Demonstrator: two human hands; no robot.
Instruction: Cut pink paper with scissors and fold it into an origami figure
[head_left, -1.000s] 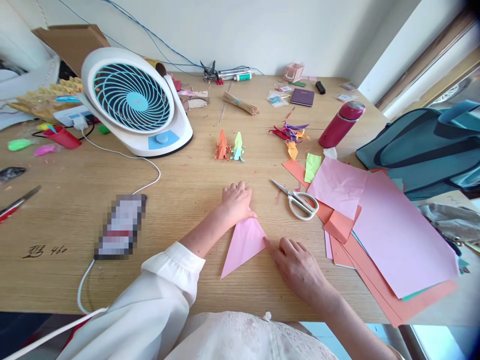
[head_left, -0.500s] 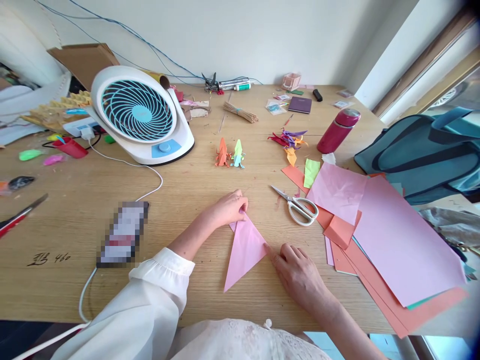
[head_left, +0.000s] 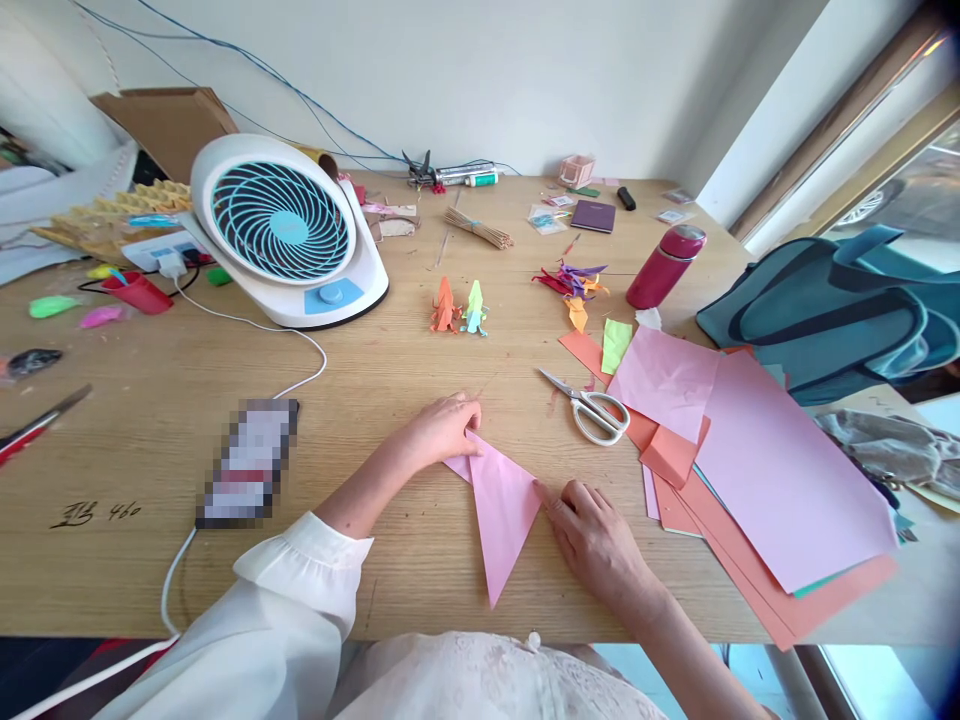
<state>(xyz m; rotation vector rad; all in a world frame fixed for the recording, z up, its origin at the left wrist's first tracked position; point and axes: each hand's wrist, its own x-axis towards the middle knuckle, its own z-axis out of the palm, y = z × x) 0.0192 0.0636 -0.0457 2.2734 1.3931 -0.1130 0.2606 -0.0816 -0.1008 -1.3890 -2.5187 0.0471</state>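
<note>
A folded sheet of pink origami paper (head_left: 504, 510) lies on the wooden table in front of me, with a long point aimed toward my body. My left hand (head_left: 448, 425) pinches its upper left part between thumb and fingers, covering the top edge. At the paper's right corner is my right hand (head_left: 596, 540), its fingers curled and the fingertips closed on that corner. Scissors (head_left: 596, 412) with white handles lie beyond my right hand. Two small folded paper figures, one orange (head_left: 445, 305) and one green and blue (head_left: 474, 308), stand farther back.
Pink and orange sheets (head_left: 795, 480) are stacked on the right beside a teal bag (head_left: 817, 310) and a red flask (head_left: 666, 266). Several folded paper pieces (head_left: 574, 283) lie near the flask. On the left are a white fan (head_left: 360, 270), a cabled phone (head_left: 247, 465) and a knife (head_left: 45, 425).
The pink paper has turned, its lower point swinging to the right. My left hand has shifted slightly left with the upper part, while my right hand stays at the right corner.
</note>
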